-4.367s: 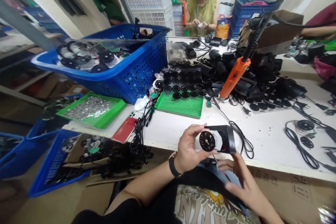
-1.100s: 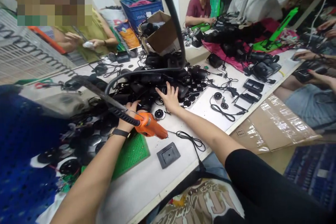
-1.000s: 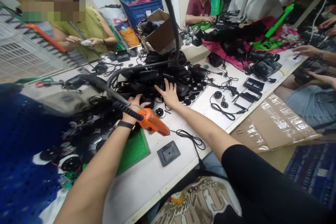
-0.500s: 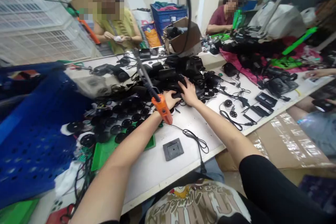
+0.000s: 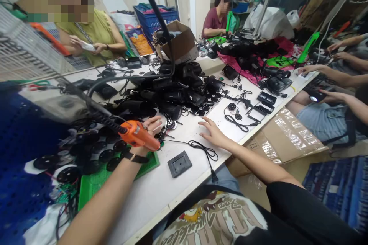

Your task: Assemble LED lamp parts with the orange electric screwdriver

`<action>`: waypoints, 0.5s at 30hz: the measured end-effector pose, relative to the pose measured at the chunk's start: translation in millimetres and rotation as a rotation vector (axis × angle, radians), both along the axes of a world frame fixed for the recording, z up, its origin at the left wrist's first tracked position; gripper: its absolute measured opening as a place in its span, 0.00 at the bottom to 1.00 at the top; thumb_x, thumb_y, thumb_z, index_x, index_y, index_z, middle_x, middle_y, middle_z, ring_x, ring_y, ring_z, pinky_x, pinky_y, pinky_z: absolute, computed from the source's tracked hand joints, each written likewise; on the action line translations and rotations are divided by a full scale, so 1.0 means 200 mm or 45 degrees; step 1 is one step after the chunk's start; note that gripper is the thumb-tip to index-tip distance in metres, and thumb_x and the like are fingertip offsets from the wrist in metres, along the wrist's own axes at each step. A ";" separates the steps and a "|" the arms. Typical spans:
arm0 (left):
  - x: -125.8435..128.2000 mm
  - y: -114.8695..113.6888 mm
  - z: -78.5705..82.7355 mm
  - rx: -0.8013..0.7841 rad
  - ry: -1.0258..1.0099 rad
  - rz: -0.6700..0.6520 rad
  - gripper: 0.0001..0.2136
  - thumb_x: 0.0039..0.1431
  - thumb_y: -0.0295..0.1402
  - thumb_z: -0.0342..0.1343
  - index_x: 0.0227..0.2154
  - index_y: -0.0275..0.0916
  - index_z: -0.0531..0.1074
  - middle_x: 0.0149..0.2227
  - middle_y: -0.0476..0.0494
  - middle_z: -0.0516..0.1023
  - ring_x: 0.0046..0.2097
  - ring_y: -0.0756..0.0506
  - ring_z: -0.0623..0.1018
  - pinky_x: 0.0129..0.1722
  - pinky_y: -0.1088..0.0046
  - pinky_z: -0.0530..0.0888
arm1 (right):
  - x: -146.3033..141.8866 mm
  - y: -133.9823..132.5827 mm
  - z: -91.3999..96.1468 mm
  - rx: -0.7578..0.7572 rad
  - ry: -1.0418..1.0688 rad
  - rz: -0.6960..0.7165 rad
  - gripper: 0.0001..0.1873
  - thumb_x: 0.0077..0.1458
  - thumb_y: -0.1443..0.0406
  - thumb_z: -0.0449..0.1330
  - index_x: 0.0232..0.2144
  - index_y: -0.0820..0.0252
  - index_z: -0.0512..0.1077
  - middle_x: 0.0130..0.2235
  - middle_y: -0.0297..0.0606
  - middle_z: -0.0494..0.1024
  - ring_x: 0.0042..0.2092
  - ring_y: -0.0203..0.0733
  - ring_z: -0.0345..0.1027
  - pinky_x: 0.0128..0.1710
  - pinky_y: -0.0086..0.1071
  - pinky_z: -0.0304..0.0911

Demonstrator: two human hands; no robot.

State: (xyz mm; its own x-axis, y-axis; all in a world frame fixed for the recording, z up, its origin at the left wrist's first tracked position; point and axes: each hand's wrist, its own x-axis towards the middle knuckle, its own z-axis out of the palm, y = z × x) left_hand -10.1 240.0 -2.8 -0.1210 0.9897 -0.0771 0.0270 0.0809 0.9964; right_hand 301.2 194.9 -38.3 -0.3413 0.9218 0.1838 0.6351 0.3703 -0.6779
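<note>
Left hand (image 5: 151, 125) has fingers spread, palm against orange tool (image 5: 137, 134), which lies across it; can't tell if it's actually gripping. Right hand (image 5: 213, 130) is open, fingers down at white table (image 5: 143, 195), just beside black cable (image 5: 198, 144). Black square plate (image 5: 179, 164) sits between the 2 hands. Heap of black units (image 5: 161, 95) lies beyond.
</note>
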 end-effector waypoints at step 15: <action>0.07 -0.64 0.17 -0.294 -0.744 0.003 0.25 0.55 0.50 0.65 0.47 0.35 0.80 0.57 0.31 0.80 0.61 0.30 0.76 0.57 0.56 0.78 | 0.42 -0.31 -0.08 0.061 0.136 -0.278 0.22 0.64 0.59 0.59 0.59 0.52 0.71 0.61 0.47 0.74 0.64 0.51 0.69 0.66 0.52 0.63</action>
